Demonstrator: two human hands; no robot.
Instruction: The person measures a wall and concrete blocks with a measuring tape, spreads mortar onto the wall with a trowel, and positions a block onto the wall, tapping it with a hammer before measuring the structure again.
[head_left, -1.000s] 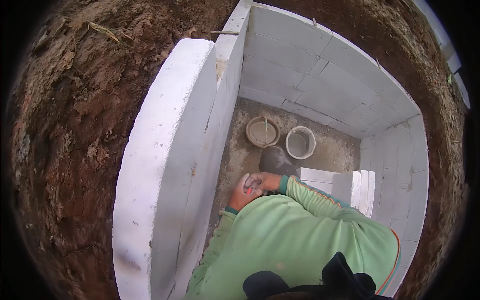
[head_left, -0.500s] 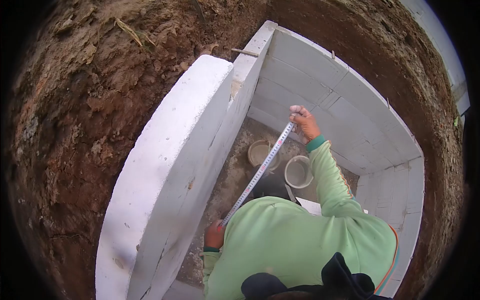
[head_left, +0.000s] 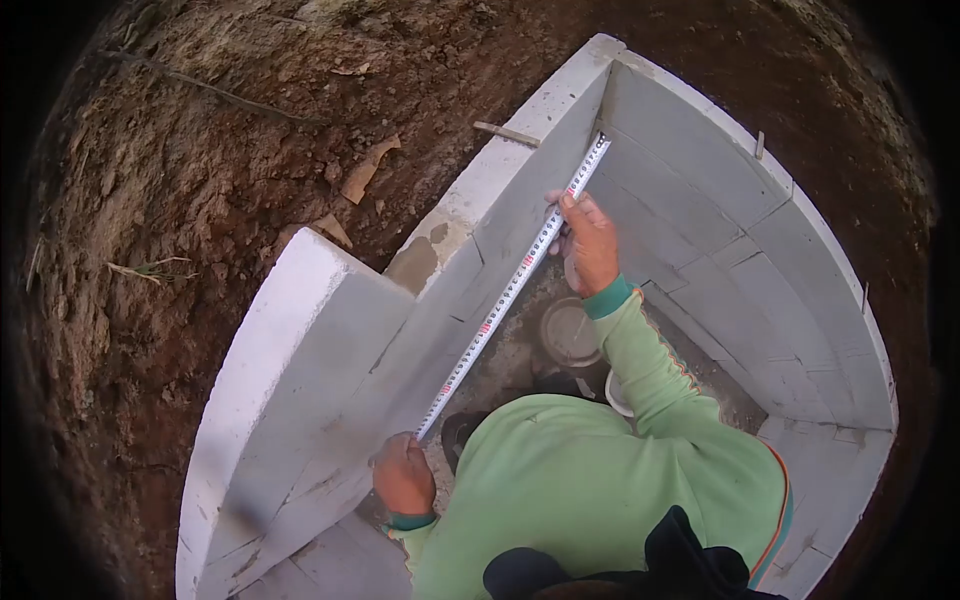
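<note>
A tape measure runs as a stiff, straight white blade slantwise beside the inner face of the left block wall. Its lower end goes into my left hand, whose fingers are closed around it; the case is hidden there. Higher up, my right hand pinches the blade between thumb and fingers. Beyond that grip, the free end reaches up toward the corner where the left wall meets the far block wall. I cannot tell whether the tip touches the wall.
A bucket stands on the floor below my right forearm, with a second white bucket partly hidden. A small stick lies across the stepped wall top. A reddish soil bank rises outside the walls.
The view has shifted. My right hand has moved up and forward toward the corner, and a length of tape now extends past its fingers. My left hand still grips the lower end.
</note>
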